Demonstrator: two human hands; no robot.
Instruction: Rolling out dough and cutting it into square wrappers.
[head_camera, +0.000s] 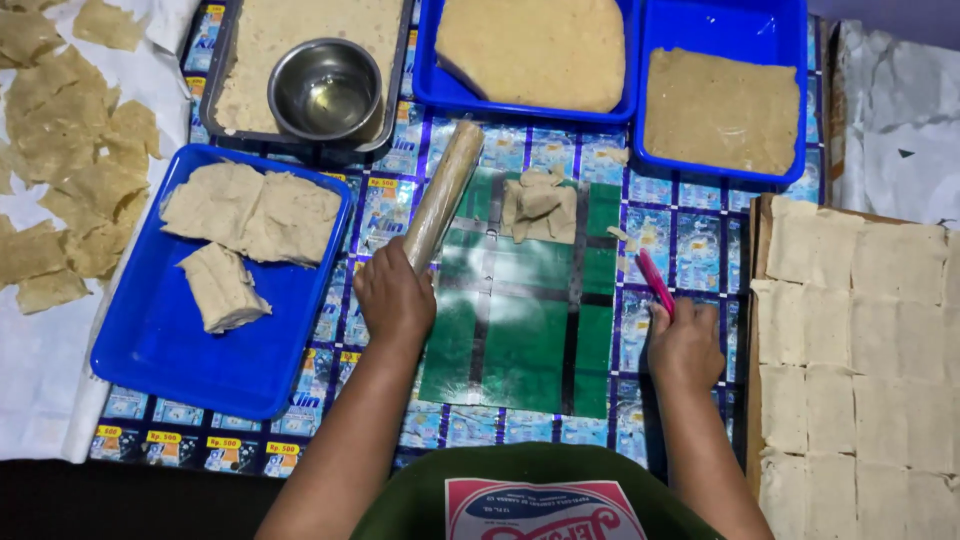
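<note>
Shirt: nearest us, at 6 o'clock, we saw a green shirt (520, 470) with a red and white print.
Left hand: our left hand (393, 297) lay at centre, fingers closed around the lower end of a dough-dusted rolling pin (443, 192) that slanted up toward 12 o'clock.
Right hand: our right hand (686, 345), at 3 o'clock from the left, gripped a pink tool (655, 281) with its fingers; the tool pointed toward 11 o'clock.
Mat: a green mat (520, 330) lay between both hands on the surface.
Dough: a folded dough lump (538, 203) sat on the mat's far edge, just beside the pin.
Left tray: a blue tray (160, 350) at 9 o'clock held dough slabs.
Far trays: at 12 o'clock we saw a steel bowl (325, 90) resting on dough.
Board: cut dough squares (860, 350) covered a board at 3 o'clock.
Cloth: thin pieces (70, 160) lay at 10 o'clock.
</note>
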